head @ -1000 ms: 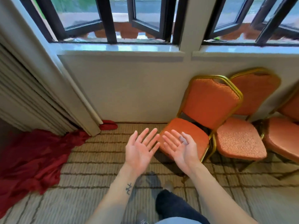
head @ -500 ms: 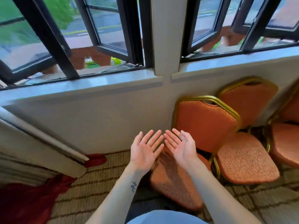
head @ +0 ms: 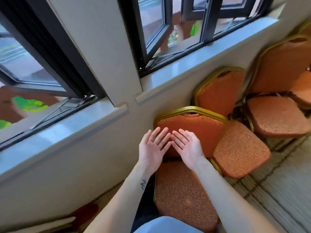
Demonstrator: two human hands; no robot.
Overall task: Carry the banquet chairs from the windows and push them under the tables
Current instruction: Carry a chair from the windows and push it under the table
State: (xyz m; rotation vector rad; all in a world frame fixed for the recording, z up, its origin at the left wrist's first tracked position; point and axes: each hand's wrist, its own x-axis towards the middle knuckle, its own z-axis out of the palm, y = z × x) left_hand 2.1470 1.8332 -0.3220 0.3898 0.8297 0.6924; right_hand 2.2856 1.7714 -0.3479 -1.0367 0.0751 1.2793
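Two hands and the banquet chairs below the windows, seen from above.

I am holding my left hand (head: 152,148) and my right hand (head: 190,148) side by side with the palms turned up. The fingers of both are lying straight and slightly spread, gripping nothing. The fingertips of the two hands are almost meeting in the middle. Both hands are showing in front of the backrest of the nearest chair (head: 181,195), and I cannot tell whether they are touching it. A small dark tattoo (head: 143,184) is showing on my left forearm.

Three orange chairs with gold frames are showing whole. The nearest chair is standing against the wall (head: 84,158) just right of the pillar (head: 101,52), with its seat pointing toward me. The second chair (head: 239,148) is sitting just beside it on the right, farther along the wall, its seat corner crowding the first chair's frame. The third chair (head: 274,116) is standing farther right again, close against the second. Part of a fourth orange seat (head: 303,93) is peeking in at the right edge.

Two black-framed windows are standing open above the sill (head: 55,133), one on each side of the pillar. Striped carpet (head: 277,190) is running under the chairs on the right. One piece of red cloth (head: 85,211) is lying on the floor near the left, by the wall.
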